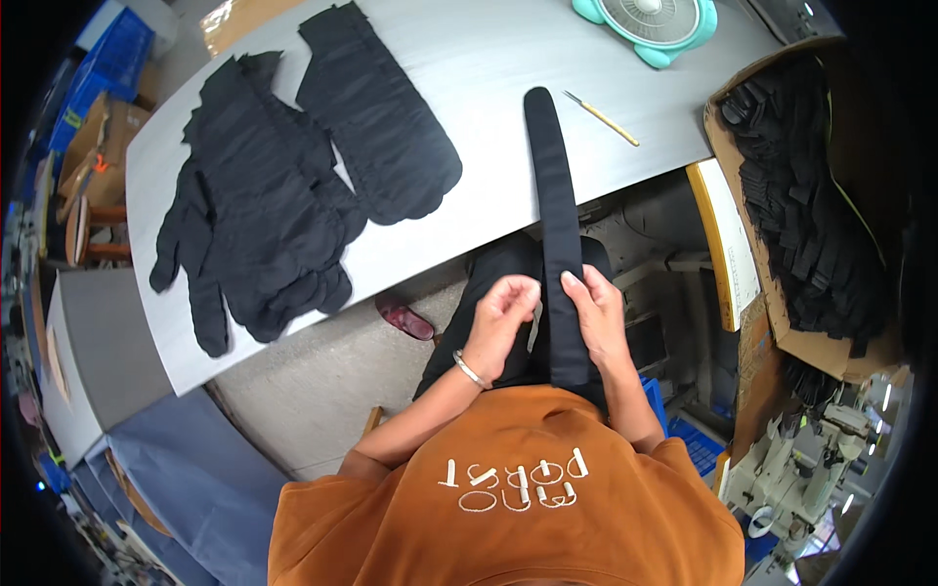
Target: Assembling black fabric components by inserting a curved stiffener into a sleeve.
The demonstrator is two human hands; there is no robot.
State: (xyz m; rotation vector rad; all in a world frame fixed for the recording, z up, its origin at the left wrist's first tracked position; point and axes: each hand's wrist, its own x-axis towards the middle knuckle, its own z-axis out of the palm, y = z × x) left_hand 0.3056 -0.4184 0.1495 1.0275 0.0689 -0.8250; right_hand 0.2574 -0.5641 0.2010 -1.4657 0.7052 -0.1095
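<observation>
A long black fabric strip (555, 195) with a rounded far end runs from over my lap onto the edge of the table. My right hand (598, 311) grips its near part from the right side, thumb on top. Just left of the strip is my left hand (503, 317), its fingers pinched together. A thin pale sliver (534, 327) shows below those fingertips; what it is, I cannot make out. Beyond the strip, a slim yellow-handled tool with a pointed metal tip (604, 119) lies on the table.
Black fabric pieces (264, 186) lie in piles on the left of the pale table (459, 78). A turquoise fan (653, 18) stands at the far edge. On the right, a cardboard box (777, 317) holds many black strips. A sewing machine (816, 449) is at lower right.
</observation>
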